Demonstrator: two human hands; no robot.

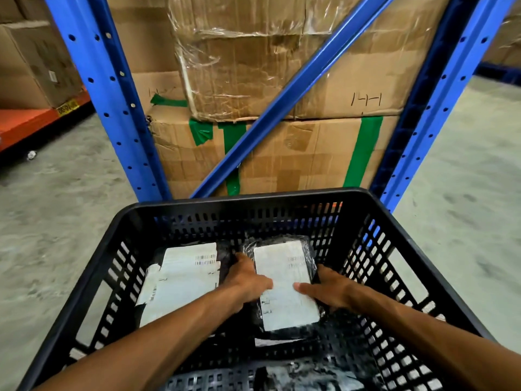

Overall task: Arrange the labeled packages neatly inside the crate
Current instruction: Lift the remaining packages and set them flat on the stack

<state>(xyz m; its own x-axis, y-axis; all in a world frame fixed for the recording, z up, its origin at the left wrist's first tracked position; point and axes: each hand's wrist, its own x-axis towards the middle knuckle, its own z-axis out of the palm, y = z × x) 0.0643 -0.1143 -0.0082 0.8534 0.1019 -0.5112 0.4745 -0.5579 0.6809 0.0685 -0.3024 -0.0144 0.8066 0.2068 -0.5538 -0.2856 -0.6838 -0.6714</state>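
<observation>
**Crate check: package held between both hands**

The black crate (439, 249) holds two labeled packages. The left package (180, 277) lies flat, untouched. My left hand (245, 280) and right hand (328, 289) clasp the right package (284, 286) by its sides, thumbs on its white label.

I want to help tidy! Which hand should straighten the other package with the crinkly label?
Probably the left hand: it sits right beside that left package, while the right hand is across the right package.
</observation>
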